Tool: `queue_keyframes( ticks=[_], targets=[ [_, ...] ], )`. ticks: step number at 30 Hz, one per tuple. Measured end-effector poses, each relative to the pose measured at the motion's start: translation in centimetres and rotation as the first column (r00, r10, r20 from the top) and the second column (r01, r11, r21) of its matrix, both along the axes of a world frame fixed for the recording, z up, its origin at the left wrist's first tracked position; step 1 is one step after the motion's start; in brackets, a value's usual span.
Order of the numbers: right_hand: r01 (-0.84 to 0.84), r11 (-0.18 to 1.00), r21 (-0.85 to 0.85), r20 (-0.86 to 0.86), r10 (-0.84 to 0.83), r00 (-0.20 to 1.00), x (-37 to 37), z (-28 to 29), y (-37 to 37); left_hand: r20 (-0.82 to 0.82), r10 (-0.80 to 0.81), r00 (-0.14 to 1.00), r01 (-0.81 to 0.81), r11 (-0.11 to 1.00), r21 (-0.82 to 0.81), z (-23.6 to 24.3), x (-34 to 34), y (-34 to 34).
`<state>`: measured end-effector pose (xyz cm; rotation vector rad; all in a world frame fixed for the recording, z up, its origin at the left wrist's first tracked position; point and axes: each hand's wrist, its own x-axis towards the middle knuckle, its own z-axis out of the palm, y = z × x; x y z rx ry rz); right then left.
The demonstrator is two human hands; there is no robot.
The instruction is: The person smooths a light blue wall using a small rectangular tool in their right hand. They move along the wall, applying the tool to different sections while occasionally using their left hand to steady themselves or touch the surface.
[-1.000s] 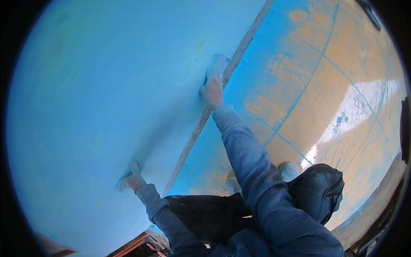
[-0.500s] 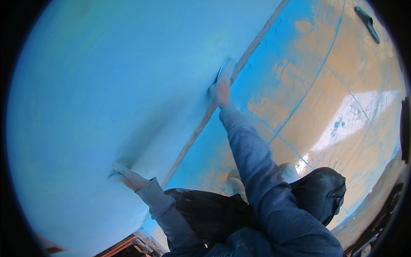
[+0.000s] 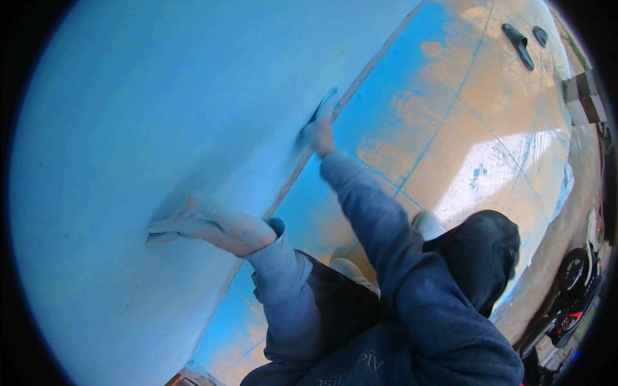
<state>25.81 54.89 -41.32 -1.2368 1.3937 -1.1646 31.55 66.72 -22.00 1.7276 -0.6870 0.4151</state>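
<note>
My left hand [image 3: 212, 226] reaches out over the pale blue wall [image 3: 116, 148], dusted white. Its fingers are stretched out, their tips at the wall surface, and nothing shows in them. Farther off, low on the wall near its bottom edge, my right hand [image 3: 320, 136] presses close to the surface. A thin flat piece [image 3: 325, 103] with a dark edge sticks out past its fingers, lying along the wall. Motion blur and the hand itself hide most of this piece and its exact kind.
The tan tiled floor [image 3: 444, 128] carries blue dust or paint along the wall. Two black slippers [image 3: 519, 46] lie at the far right. A brown and white block [image 3: 584, 98] stands at the right rim, with a motorcycle [image 3: 573, 289] nearer. My bent knee [image 3: 476, 248] is at the lower right.
My left hand has moved up along the wall and shows more of its back and wrist. My right hand has shifted slightly left and nearer. The view has turned, bringing in a second slipper and the motorcycle.
</note>
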Motion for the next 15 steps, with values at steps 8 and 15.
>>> queue_keyframes(
  ticks=[8, 15],
  targets=[
    [-0.202, 0.935, -0.29, -0.212, 0.143, 0.967, -0.8, 6.7, -1.8, 0.014, -0.092, 0.996, 0.093, 0.996, -0.01, 1.0, 2.1, 1.0],
    [-0.007, 0.996, -0.09, -0.018, 0.006, 1.0, 0.2, 0.3, 0.0, 0.261, 0.177, 0.949, -0.258, 0.913, 0.317, -0.8, 2.8, 1.0]
  ],
)
